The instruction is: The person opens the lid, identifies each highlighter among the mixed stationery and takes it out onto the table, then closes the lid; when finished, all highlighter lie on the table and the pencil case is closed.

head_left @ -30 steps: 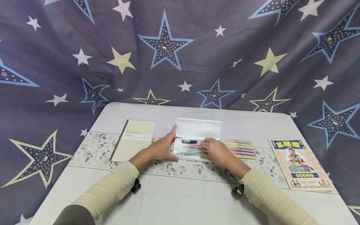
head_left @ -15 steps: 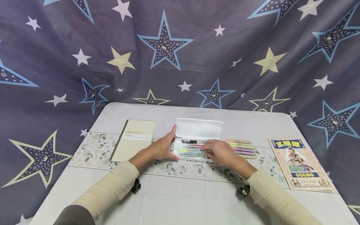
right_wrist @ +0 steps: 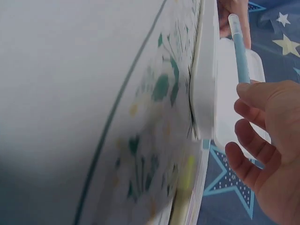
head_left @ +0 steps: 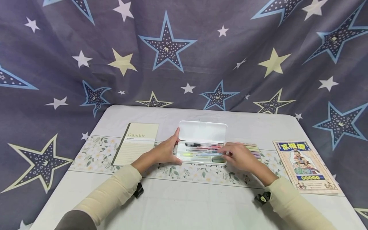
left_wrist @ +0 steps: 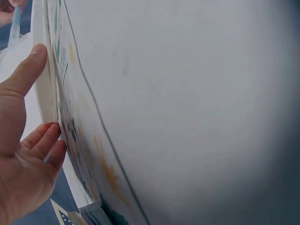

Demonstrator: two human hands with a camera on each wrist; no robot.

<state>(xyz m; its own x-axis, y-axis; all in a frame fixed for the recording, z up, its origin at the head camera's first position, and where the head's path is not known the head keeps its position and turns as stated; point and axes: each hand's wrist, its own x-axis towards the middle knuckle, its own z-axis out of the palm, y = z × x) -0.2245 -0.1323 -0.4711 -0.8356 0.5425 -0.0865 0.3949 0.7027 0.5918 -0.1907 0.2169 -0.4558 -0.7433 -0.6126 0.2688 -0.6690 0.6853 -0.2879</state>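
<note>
A white pencil case [head_left: 203, 131] lies with its lid raised at the back of its tray. My left hand [head_left: 166, 151] grips the tray's left end, thumb at the front corner and fingers spread toward the hinge. Between thumb and forefinger my right hand [head_left: 241, 156] pinches a light blue pen [right_wrist: 241, 58] with a clear cap, held over the tray; the other fingers curl loosely in the right wrist view. Inside the tray are a black-capped pen [head_left: 193, 145], several slim red and clear pens, a yellow-tinted pen [head_left: 187, 155] and a dark greenish block [head_left: 218, 159] at the front right.
Several pastel pens [head_left: 253, 148] lie in a row right of the case, partly behind my right hand. A Gambit notebook [head_left: 138, 143] is at the left and a comic-style booklet [head_left: 306, 167] at the right. A floral strip [head_left: 198, 174] crosses the white table.
My right hand has moved right, drawing the blue pen along over the tray. The greenish block at the tray's front right has come into sight. The left hand keeps its grip.
</note>
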